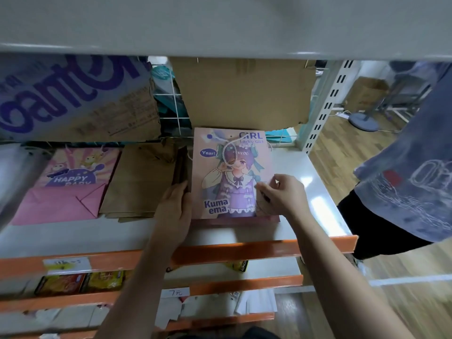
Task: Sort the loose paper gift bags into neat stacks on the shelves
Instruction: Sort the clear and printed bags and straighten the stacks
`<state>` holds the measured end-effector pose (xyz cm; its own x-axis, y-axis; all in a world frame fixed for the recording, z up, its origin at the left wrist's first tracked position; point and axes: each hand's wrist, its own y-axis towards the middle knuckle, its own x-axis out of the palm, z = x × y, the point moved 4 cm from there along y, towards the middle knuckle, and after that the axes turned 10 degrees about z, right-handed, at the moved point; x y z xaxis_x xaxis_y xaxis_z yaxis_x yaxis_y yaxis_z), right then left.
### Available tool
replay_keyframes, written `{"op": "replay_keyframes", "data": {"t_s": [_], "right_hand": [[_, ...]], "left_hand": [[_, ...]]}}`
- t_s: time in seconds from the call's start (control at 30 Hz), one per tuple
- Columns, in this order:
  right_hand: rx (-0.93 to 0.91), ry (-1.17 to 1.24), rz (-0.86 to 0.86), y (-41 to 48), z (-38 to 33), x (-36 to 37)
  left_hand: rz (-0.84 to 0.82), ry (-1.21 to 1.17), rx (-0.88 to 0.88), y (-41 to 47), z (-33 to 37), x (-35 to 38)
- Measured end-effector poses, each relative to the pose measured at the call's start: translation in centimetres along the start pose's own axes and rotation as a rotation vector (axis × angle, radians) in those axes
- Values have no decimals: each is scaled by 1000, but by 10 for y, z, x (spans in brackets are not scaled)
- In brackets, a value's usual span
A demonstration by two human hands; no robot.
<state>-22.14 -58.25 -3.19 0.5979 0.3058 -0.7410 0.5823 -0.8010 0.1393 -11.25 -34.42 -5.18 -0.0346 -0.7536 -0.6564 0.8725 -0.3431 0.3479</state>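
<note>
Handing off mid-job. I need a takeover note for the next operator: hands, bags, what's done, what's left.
Left hand: flat, fingers straight against the left edge of the girl-print bag.
Right hand: pinches that bag's right edge.
Bags: the girl-print bag tops a pile on the white shelf; brown bags lie beside it to the left, pink bags further left.
Done: three piles lie flat.
Left: square the girl-print pile; the brown pile looks ragged at its front.
</note>
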Motion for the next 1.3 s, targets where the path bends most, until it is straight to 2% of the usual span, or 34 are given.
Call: {"op": "replay_keyframes", "data": {"t_s": [0.17,0.43,0.73,0.83,1.03,1.17,1.3], "right_hand": [[-22,-104,49,-7,-2,-1],[-161,-66,201,0,-32,-4],[-551,60,41,-21,-96,22],[-648,80,-29,-37,-120,46],[-737,109,-167,-90,-180,93],[-784,136,-224,-141,-238,135],[-830,210,-239,-205,-302,179]], "left_hand": [[11,-18,41,-2,5,-1],[-9,16,21,1,2,-6],[74,162,86,4,-15,-43],[118,280,78,-6,-31,-73],[190,450,-81,-40,-84,-150],[246,531,-180,-62,-136,-218],[309,582,-176,-81,-189,-297]]}}
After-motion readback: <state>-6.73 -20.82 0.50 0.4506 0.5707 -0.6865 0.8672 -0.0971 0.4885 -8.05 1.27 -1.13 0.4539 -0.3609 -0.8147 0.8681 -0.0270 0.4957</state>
